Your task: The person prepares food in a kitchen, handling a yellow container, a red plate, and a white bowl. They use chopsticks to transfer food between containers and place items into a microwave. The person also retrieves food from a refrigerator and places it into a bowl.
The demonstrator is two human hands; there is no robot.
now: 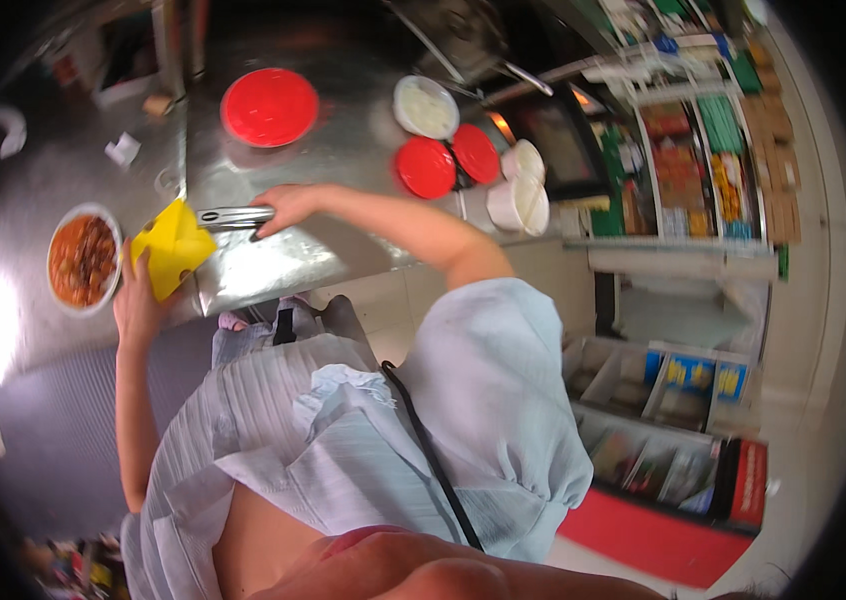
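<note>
My left hand (136,296) grips a yellow paper pouch (174,251) by its left side, at the front edge of a stainless-steel counter (265,270). My right hand (284,211) is closed around the handle of metal tongs (232,217). The far end of the tongs is hidden at the pouch, so whether they hold anything cannot be seen. Left of the pouch, close by my left fingers, stands a white bowl (119,232) of reddish-orange food in sauce (82,259), with darker pieces on its right side.
Farther back lies a round red lid (269,107). Two smaller red lids (424,166), a white bowl with pale contents (425,107) and white tubs (519,202) stand right. A long-handled pan or basket (528,77) sits behind. Stocked shelves (678,172) and a red chest freezer (663,525) are at far right.
</note>
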